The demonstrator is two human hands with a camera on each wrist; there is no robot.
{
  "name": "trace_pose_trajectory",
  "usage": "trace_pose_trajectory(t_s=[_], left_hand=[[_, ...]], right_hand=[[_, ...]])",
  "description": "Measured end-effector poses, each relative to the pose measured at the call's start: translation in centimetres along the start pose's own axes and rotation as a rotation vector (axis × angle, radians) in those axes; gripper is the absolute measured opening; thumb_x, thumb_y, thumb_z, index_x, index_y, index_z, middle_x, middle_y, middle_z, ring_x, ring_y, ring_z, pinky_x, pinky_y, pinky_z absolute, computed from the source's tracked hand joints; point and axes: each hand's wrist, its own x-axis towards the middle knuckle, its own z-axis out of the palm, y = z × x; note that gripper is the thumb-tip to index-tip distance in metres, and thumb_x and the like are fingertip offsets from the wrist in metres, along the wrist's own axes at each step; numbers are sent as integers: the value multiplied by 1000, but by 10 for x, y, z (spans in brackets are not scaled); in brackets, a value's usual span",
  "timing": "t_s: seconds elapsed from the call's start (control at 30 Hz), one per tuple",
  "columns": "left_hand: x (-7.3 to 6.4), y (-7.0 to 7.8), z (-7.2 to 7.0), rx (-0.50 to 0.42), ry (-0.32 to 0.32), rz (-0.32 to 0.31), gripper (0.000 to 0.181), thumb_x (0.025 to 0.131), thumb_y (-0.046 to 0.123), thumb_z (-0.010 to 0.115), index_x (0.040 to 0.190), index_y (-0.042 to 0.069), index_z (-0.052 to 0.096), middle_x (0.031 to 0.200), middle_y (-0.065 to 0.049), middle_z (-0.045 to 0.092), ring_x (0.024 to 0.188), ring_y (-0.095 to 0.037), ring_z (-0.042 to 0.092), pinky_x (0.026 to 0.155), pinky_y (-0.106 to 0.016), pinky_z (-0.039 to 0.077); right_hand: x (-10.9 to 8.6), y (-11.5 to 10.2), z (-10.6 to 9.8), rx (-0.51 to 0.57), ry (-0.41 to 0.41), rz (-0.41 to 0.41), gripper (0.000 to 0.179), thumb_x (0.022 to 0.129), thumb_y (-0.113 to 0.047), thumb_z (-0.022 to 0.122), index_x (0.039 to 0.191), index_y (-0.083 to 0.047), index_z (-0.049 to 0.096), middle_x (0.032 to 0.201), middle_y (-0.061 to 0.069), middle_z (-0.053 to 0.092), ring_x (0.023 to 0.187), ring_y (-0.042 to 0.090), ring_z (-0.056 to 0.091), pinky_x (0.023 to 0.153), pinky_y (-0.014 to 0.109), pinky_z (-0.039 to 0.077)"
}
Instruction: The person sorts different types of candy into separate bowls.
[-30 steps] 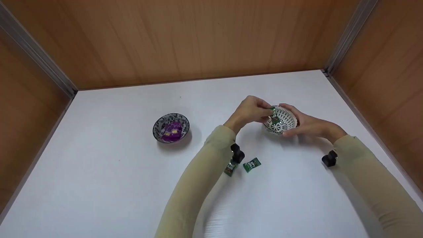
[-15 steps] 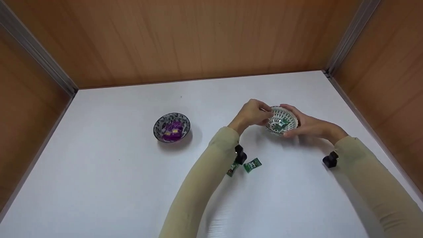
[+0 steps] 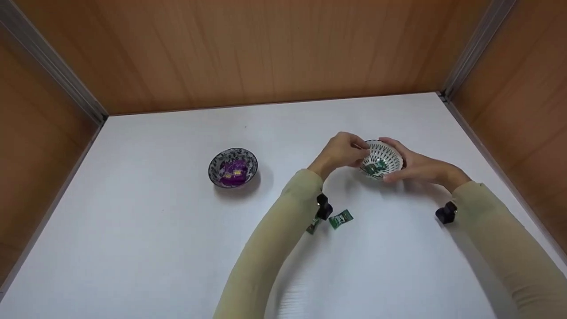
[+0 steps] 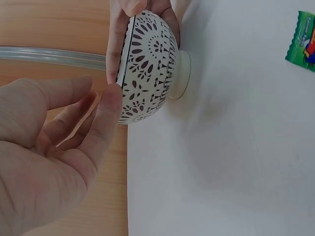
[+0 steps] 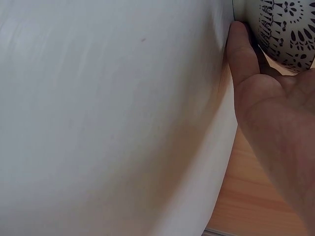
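My right hand [image 3: 427,169] grips a white bowl [image 3: 390,155] with a dark pattern from its right side, fingers and thumb spread round the wall. In the left wrist view this bowl [image 4: 150,64] stands on its foot on the white table. Green wrapped candies [image 3: 375,168] lie at its bottom. My left hand [image 3: 341,151] is at the bowl's left rim. Its fingers are loosely bent with a gap between the tips, and nothing shows between them. One fingertip [image 4: 112,93] is at the rim; whether it touches I cannot tell.
A dark-patterned bowl [image 3: 233,155] with purple wrapped candies [image 3: 234,172] stands left of centre. Nearer me lie two green candies, one in plain sight [image 3: 341,219] and another candy [image 3: 312,226] partly behind the left sleeve. Wooden panels [image 3: 274,53] enclose the table [image 3: 155,248].
A green candy that my left hand was pinching over the bowl now lies in it. The left hand stays by the rim. My right hand keeps its hold on the bowl.
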Motion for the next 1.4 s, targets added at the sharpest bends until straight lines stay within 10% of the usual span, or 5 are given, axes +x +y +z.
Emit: trace_pose_trajectory(t_s=[0.43,0.67,1.4], left_hand=[[-12,-11,-3,-5,-21,143,25,91,8,77,115,4,72,97,-2,65,88,-13,61,72,-23,59],[-25,-15,-13,92,-143,184,27,89,5,78,114,0,71,95,-2,66,85,-12,61,69,-26,59],[-60,-47,-12,459,-357,151,36,86,20,83,118,8,70,110,-4,68,93,-11,61,79,-24,52]], right_hand=[[1,0,2,-34,-3,-2,111,83,-31,84,162,-39,5,160,9,20,141,35,27,114,61,27],[1,-2,2,-38,8,4,111,83,-31,85,161,-41,7,162,8,16,143,34,24,115,64,25],[9,2,1,-22,13,-9,109,83,-30,85,160,-42,9,161,7,21,145,33,20,116,67,12]])
